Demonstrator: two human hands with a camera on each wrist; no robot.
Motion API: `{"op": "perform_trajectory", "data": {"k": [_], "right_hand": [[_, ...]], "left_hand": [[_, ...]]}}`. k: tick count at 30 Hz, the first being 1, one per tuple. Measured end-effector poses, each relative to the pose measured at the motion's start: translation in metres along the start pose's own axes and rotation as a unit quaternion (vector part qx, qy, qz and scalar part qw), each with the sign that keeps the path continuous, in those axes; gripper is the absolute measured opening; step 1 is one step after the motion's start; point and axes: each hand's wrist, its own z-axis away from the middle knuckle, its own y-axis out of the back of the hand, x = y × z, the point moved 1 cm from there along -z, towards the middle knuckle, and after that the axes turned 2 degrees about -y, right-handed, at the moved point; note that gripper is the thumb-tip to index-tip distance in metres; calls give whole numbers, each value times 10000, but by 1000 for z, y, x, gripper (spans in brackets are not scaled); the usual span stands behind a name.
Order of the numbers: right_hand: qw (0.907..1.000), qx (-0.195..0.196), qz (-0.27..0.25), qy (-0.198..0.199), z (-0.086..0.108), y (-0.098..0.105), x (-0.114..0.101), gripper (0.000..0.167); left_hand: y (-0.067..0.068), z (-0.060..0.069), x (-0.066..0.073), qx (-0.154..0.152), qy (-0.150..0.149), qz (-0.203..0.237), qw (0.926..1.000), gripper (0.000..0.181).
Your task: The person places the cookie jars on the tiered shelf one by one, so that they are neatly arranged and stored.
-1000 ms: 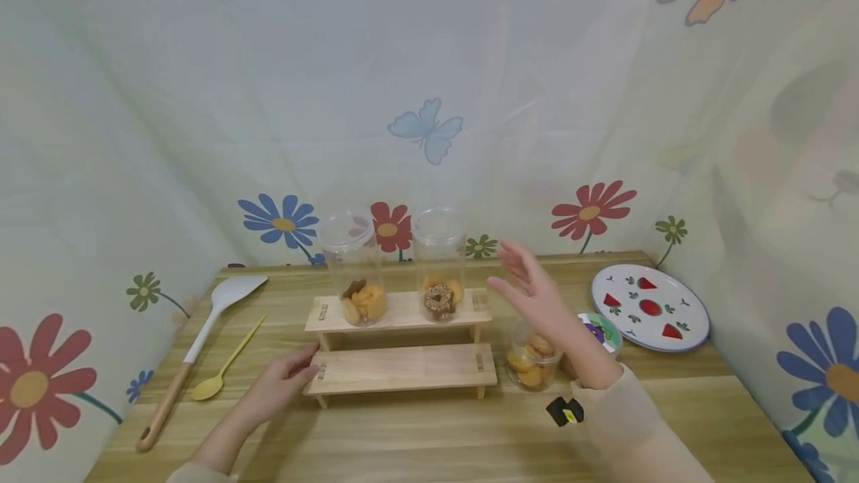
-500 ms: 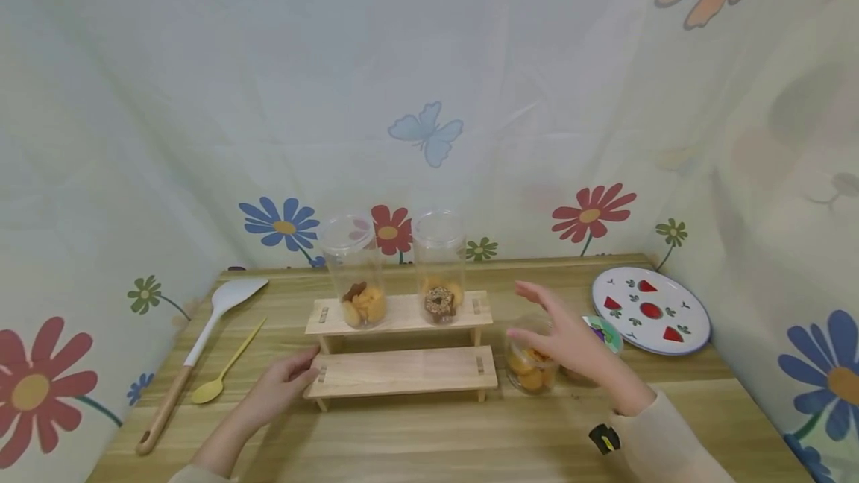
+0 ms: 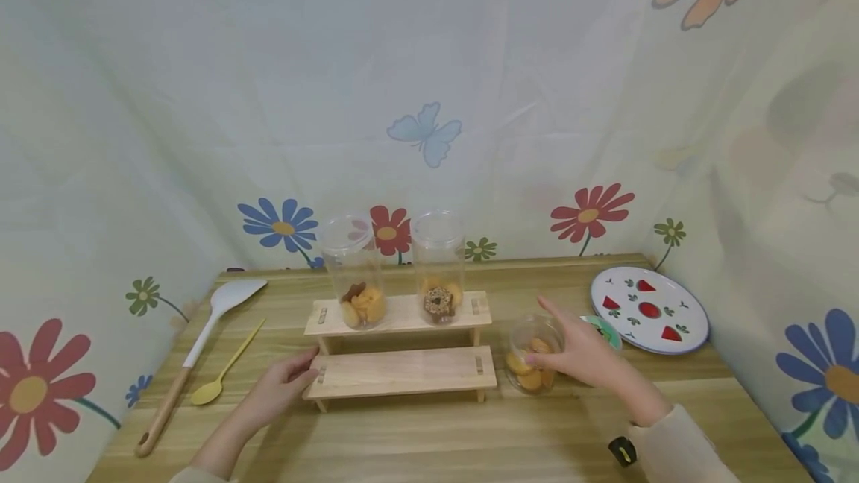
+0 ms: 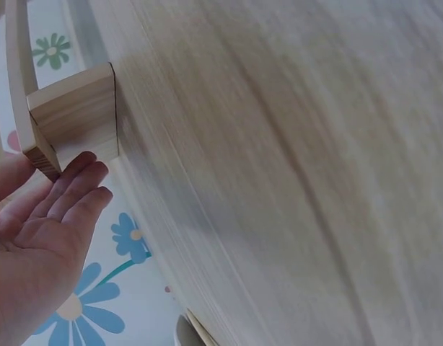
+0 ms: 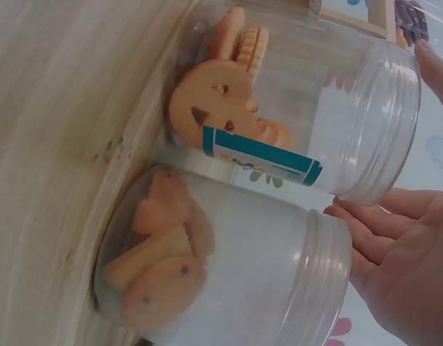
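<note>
My left hand (image 3: 278, 386) pinches the left end of a two-tier wooden stand (image 3: 403, 373), whose corner shows between the thumb and fingers (image 4: 81, 205) in the left wrist view. My right hand (image 3: 580, 352) reaches round the lidded clear cookie jar (image 3: 533, 352) on the table right of the stand. Its thumb is in front and a finger behind; the thumb (image 5: 436, 72) and fingertips lie by the lid rim, with a gap before the palm. That jar carries a teal-edged label (image 5: 261, 157). A second cookie jar (image 5: 229, 252) stands close beside it, mostly hidden by my hand in the head view.
Two tall clear jars with cookies, one left (image 3: 349, 274) and one right (image 3: 438, 267), stand on the upper tier. A white spatula (image 3: 204, 338) and yellow spoon (image 3: 224, 367) lie left. A strawberry-patterned plate (image 3: 651, 311) lies at the right back, by the patterned cloth (image 3: 523, 95).
My right hand has moved down and right, from above the front jar to around it. The left hand stays at the stand's end. The jars have not moved.
</note>
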Motion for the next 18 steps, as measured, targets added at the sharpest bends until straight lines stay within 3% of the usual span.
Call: {"op": "perform_trajectory", "data": {"k": [14, 18], "right_hand": [[9996, -235, -27, 129, 3, -1, 10, 115], [9996, -256, 32, 129, 4, -1, 11, 112]], "left_hand": [[-1, 2, 1, 1, -60, -44, 10000, 49], [-1, 3, 2, 12, -88, -30, 10000, 50]]}}
